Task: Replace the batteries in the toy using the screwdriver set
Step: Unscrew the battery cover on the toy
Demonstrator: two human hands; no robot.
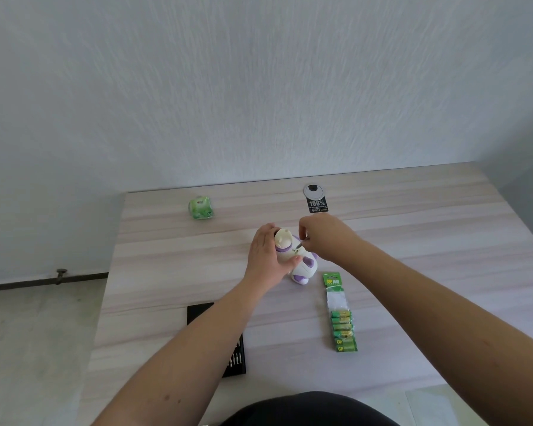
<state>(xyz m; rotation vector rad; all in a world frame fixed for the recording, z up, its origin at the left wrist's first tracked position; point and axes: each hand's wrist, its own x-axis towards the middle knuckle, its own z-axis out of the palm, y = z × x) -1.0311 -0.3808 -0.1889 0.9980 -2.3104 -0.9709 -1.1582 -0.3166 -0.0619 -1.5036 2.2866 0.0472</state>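
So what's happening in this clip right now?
A person steadies a white-and-purple toy on the table with the left hand, while the right hand pinches a small screwdriver against the toy's body. A strip of green batteries lies unopened to the right; the black screwdriver set sits partly under the left forearm.

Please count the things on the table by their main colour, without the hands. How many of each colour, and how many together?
Green: 2, the battery pack and the small green packet
White and purple: 1, the toy
Black: 2, the screwdriver set and the tag
Total: 5
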